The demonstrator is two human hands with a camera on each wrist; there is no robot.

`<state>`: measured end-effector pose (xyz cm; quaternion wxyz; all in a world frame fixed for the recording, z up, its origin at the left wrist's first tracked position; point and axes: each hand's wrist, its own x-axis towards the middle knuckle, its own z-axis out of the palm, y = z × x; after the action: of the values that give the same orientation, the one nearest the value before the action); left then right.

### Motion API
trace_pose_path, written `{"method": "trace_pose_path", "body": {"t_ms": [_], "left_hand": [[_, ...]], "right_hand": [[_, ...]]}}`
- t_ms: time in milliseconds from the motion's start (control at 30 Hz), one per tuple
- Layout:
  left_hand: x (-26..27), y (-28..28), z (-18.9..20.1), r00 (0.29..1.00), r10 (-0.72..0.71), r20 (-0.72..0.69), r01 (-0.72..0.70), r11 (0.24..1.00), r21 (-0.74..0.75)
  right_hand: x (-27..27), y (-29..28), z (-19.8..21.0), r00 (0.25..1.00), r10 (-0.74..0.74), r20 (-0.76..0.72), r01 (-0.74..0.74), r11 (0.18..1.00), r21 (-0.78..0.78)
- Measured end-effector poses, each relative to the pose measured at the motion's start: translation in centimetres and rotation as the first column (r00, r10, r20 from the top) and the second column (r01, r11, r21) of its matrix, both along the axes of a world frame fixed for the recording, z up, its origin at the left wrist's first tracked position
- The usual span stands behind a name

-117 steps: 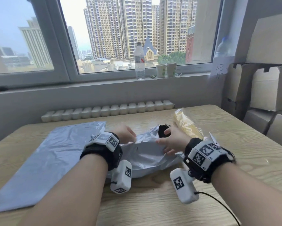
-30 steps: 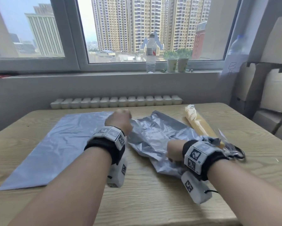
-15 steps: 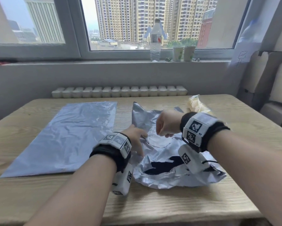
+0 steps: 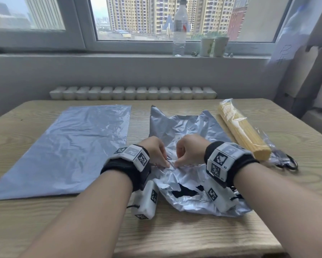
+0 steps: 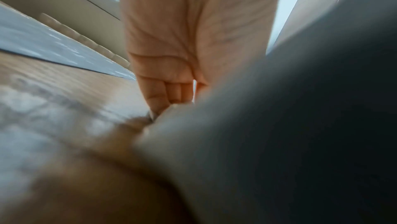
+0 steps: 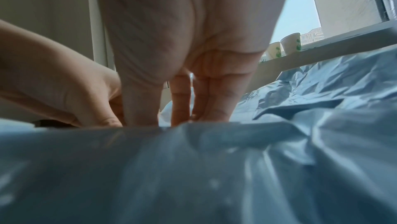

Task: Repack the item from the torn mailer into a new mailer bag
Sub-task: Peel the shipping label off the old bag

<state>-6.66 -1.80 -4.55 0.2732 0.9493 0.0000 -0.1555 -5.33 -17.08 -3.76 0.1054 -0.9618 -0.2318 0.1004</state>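
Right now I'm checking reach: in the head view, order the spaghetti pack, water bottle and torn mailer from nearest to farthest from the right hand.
1. Torn mailer, under the right hand.
2. Spaghetti pack, on the table to its right.
3. Water bottle, far off on the windowsill.

The silver-grey torn mailer (image 4: 184, 131) shows black inside, beside pale yellow spaghetti (image 4: 243, 131) on the light wood-grain table (image 4: 175, 235).

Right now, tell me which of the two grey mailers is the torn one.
The crumpled mailer under both hands, at the table's middle: ragged holes near its front edge show black inside. The mailer to its left lies flat and whole.
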Motion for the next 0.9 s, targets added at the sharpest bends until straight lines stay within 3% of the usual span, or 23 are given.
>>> {"method": "trace_pose_path", "body": {"t_ms": [267,600,900], "left_hand": [[0.1,0.0,-0.1,0.998,0.021,-0.058,-0.021,1.0,-0.016],[0.6,-0.8,-0.3,0.996,0.07,-0.048,-0.07,0.998,0.012],[0.6,-1.0,-0.2,0.996,0.076,-0.046,-0.074,0.996,0.057]], "right_hand": [[0.0,0.2,-0.1,0.998,0.06,0.018,-0.061,0.998,0.033],[0.5,0.0,-0.2,0.99,-0.021,-0.14,0.028,0.999,0.043],[0.9,-0.5,-0.4,0.962,-0.082,-0.261,0.124,0.981,0.147]]}}
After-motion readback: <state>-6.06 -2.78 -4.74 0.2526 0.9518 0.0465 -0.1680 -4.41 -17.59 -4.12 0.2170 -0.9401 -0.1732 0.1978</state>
